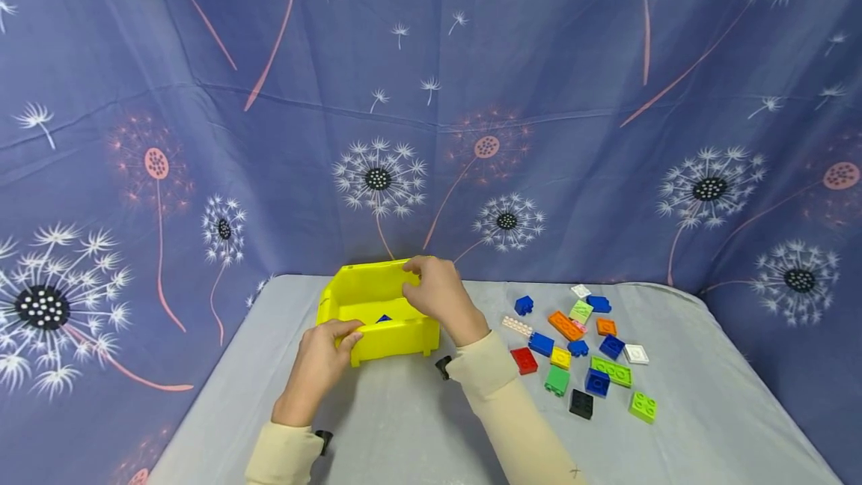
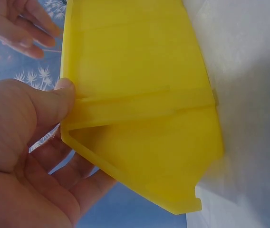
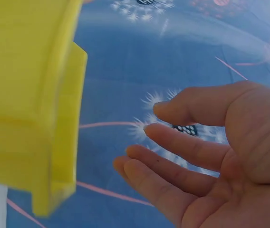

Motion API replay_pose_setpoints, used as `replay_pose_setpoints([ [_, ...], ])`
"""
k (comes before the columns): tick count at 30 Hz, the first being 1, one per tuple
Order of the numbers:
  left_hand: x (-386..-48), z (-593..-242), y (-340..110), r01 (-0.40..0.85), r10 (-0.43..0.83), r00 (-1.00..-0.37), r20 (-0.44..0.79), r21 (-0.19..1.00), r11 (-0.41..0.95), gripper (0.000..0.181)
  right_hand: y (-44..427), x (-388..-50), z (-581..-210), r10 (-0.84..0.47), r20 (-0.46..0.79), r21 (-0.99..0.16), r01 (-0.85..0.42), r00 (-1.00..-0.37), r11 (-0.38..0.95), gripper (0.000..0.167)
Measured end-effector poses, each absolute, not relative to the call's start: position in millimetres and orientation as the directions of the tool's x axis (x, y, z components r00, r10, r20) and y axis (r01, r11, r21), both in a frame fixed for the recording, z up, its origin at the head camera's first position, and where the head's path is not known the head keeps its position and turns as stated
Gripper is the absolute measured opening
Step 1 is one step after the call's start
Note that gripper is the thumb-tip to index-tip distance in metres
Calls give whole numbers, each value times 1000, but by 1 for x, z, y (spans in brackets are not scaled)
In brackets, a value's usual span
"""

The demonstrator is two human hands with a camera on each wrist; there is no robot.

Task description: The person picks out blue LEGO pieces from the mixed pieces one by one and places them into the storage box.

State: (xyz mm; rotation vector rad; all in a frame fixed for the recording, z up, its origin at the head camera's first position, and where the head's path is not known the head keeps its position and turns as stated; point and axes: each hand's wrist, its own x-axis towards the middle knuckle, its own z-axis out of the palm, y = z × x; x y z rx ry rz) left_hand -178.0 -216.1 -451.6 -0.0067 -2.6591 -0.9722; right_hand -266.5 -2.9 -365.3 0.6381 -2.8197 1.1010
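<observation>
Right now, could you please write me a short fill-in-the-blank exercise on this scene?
1. The bin is ____ in colour.
2. The person's ____ grip holds the bin's edge.
3. The brick showing inside the bin is ____.
4. In the head view, the loose bricks lie to the ____ of the bin.

Missing words: yellow; left; blue; right.

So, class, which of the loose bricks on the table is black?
The black brick left of the square lime-green brick; it alone is black, the rest being coloured or white.

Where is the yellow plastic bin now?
In the head view, the left hand grips the yellow plastic bin near the far edge of the grey tabletop, left of the multicoloured plastic bricks.
</observation>
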Motion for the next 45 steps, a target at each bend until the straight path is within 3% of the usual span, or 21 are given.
replay_pose_setpoints([
  [11,-179,-451,-215,103,-100,-956,276,633,767,25,50,-260,-351,-226,231,-663,-323,-946,675,38],
  [22,-178,-452,-217,92,-101,-959,263,630,771,26,106,-273,-365,-101,259,-645,-250,-961,723,45],
  [35,-178,-454,-215,82,-109,-962,252,641,763,25,143,-289,-392,7,120,-670,-76,-993,738,55],
  [45,-178,-453,-217,95,-104,-957,271,631,770,25,152,-300,-399,14,64,-668,-32,-998,743,59],
])
